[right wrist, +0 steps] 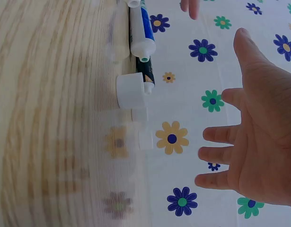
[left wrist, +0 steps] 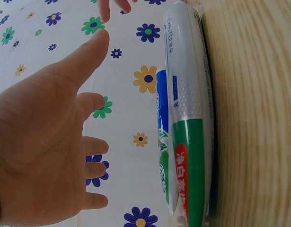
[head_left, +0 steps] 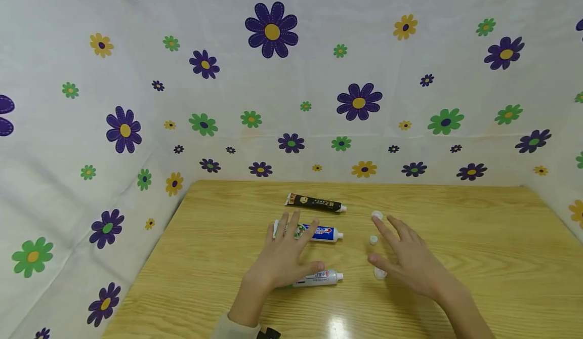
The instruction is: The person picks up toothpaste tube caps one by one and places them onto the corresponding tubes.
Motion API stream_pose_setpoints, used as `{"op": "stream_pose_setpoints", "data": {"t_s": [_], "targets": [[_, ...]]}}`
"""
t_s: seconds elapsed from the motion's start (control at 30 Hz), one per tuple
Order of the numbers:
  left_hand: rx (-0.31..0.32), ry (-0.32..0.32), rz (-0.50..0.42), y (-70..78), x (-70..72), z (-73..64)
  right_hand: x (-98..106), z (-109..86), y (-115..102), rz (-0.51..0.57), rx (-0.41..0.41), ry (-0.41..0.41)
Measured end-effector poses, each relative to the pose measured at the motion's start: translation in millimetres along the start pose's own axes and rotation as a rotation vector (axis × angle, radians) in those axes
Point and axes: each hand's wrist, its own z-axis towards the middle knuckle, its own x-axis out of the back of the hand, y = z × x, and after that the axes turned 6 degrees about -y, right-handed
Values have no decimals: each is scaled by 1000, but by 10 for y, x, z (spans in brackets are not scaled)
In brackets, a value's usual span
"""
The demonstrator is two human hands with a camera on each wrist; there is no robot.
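Observation:
Three uncapped toothpaste tubes lie in a column on the table: a black tube (head_left: 314,203) at the back, a blue and white tube (head_left: 325,234) in the middle, a silver and green tube (head_left: 325,278) nearest. My left hand (head_left: 282,258) hovers over the middle and near tubes, fingers spread, partly hiding both. To the right stand three white caps: a far cap (head_left: 377,214), a small middle cap (head_left: 373,240) and a near cap (head_left: 380,273). My right hand (head_left: 412,260) is held above the caps, its fingers apart and holding nothing; it partly covers the near cap.
The wooden table (head_left: 492,238) meets a flower-printed cloth (head_left: 319,76) at the back and both sides. A dark band (head_left: 268,333) sits by the left sleeve.

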Motion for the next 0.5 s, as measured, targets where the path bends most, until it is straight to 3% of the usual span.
{"op": "stream_pose_setpoints", "data": {"t_s": [0.2, 0.5], "targets": [[-2, -12, 2, -12, -22, -8, 6, -25, 23, 57, -32, -32], [-26, -28, 5, 0, -1, -1, 69, -5, 48, 160, -130, -173]]}}
